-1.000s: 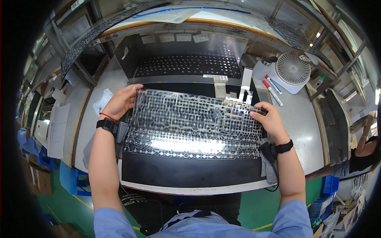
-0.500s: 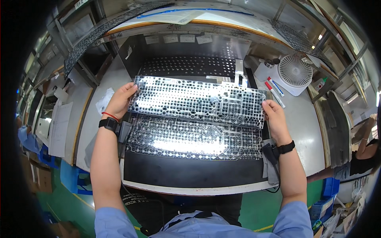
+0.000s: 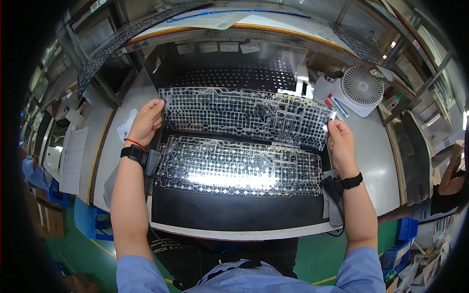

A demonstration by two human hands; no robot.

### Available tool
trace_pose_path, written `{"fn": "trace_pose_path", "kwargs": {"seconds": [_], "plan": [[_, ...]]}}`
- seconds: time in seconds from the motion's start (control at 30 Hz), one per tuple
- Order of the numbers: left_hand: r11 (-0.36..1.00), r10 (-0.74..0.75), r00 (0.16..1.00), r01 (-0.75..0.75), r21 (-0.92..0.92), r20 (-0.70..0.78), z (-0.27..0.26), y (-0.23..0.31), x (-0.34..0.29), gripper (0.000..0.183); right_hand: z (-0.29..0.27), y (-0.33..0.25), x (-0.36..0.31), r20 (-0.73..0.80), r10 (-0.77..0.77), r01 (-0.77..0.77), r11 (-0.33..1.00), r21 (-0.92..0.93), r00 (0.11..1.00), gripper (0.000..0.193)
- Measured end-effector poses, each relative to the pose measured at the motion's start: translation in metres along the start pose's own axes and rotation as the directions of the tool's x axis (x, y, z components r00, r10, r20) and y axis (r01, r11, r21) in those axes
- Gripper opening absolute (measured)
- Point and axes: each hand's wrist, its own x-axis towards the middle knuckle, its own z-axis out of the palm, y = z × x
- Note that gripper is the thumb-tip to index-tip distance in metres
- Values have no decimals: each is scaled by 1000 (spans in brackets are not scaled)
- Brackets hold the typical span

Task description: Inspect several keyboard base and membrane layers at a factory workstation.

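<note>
Between my two hands I hold up a thin, see-through keyboard membrane sheet (image 3: pixel 229 112), patterned with circuit lines and dots, with a pale ribbon tail (image 3: pixel 303 80) at its upper right. My left hand (image 3: pixel 146 119) pinches its left edge. My right hand (image 3: pixel 340 141) pinches its right edge between thumb and fingers. The sheet is tilted and slightly bowed. Closer to me, another such membrane sheet (image 3: pixel 234 168) lies on the black work surface (image 3: pixel 234 212), bright with reflected light. Whether several sheets are stacked there I cannot tell.
A black perforated panel (image 3: pixel 195 80) stands behind the sheets. On the right sit a white round fan (image 3: pixel 362 86) and markers (image 3: pixel 339 106). Crumpled clear plastic (image 3: pixel 127 124) lies on the left. A shelf (image 3: pixel 234 28) runs across the back. Another person's arm (image 3: pixel 449 171) shows far right.
The held membrane sheet has lifted and tipped, its glare fading, and now bows slightly. More of the lower sheet shows. My right hand has shifted slightly right.
</note>
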Motion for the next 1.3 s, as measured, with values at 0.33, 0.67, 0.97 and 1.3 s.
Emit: {"fn": "trace_pose_path", "kwargs": {"seconds": [0.33,0.67,0.97,1.3], "plan": [[988,42,981,-13,154,-189,39,12,-7,27,1,-3,-3,-40,-83,84,996,14,996,12],[997,-18,991,27,71,-132,15,-2,2,27,7,-7,-6,4,-109,109,994,9,994,24],[977,49,959,-104,-188,-279,22,1,4,39,6,-12,-13,296,-44,210,803,-557,954,37],[998,9,985,-19,-59,-173,13,0,-1,40,10,-14,-15,358,186,107,743,-660,915,31]]}}
